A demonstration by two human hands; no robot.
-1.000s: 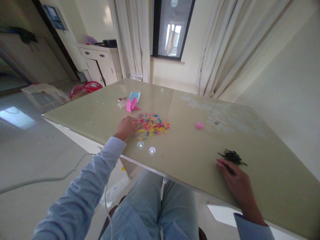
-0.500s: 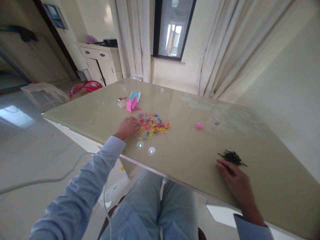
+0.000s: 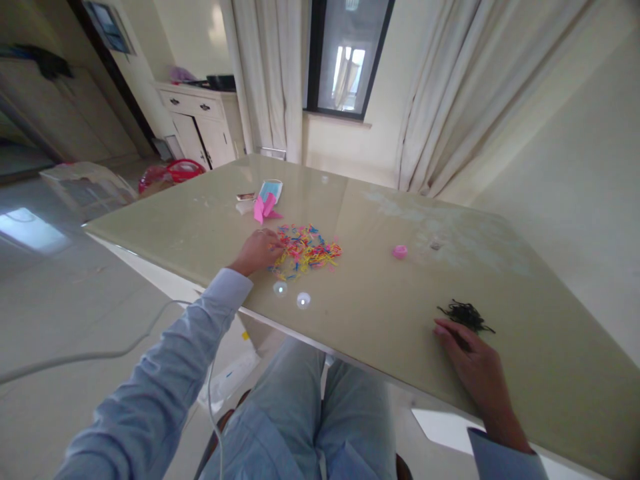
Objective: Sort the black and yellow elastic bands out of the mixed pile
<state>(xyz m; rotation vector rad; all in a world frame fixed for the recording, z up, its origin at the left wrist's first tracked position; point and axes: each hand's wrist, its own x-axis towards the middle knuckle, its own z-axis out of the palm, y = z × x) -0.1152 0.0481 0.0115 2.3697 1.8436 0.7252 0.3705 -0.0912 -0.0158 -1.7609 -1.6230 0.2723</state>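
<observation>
A loose pile of small colourful strips (image 3: 307, 250), pink, yellow, blue and orange, lies on the pale green tabletop (image 3: 360, 300). At its left edge is my left hand (image 3: 259, 251), fingers bent and pressed together at the strips; what they pinch, if anything, is too small to name. My right hand (image 3: 473, 363) rests on the table at the right, thumb and forefinger together, just in front of a heap of black strands (image 3: 466, 315). Anything between those fingertips cannot be made out.
Beyond the pile lie folded pink paper (image 3: 266, 208), a blue and white packet (image 3: 271, 191) and a small dark-and-white item (image 3: 245, 197). A pink round object (image 3: 399, 252) and a small clear piece (image 3: 436, 245) sit right of centre. A cable (image 3: 100, 355) hangs at the left.
My left hand has shifted very slightly at the edge of the colourful pile. My right hand and the objects look the same, apart from a small shift of the view.
</observation>
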